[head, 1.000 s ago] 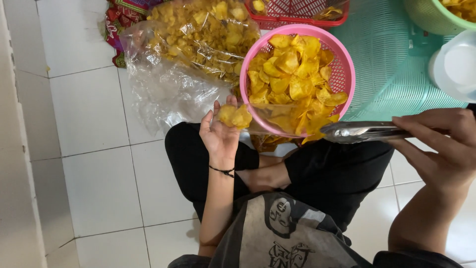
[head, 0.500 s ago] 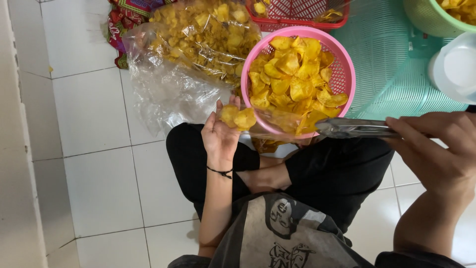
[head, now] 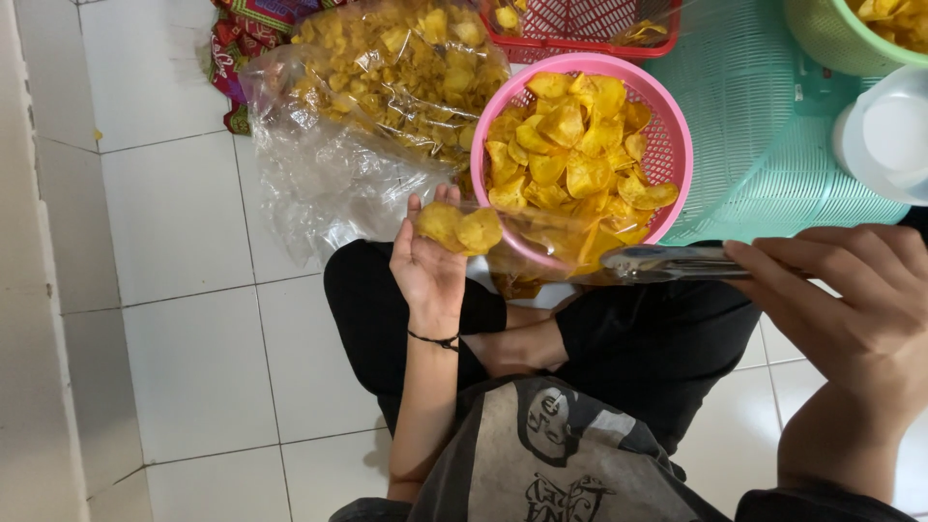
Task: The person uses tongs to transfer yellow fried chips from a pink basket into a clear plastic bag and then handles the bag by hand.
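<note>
White tiled floor [head: 184, 319], person sitting cross-legged, pink basket [head: 674, 145] of yellow chips [head: 570, 159] at upper centre, big clear bag of chips [head: 387, 72] to its left. Left hand [head: 430, 256] mid-frame, palm up, half-open grip cradling a small clear bag [head: 503, 232] with a few chips. Right hand [head: 851, 304] at right edge, grip closed round metal tongs [head: 667, 263], tips at small bag's mouth.
</note>
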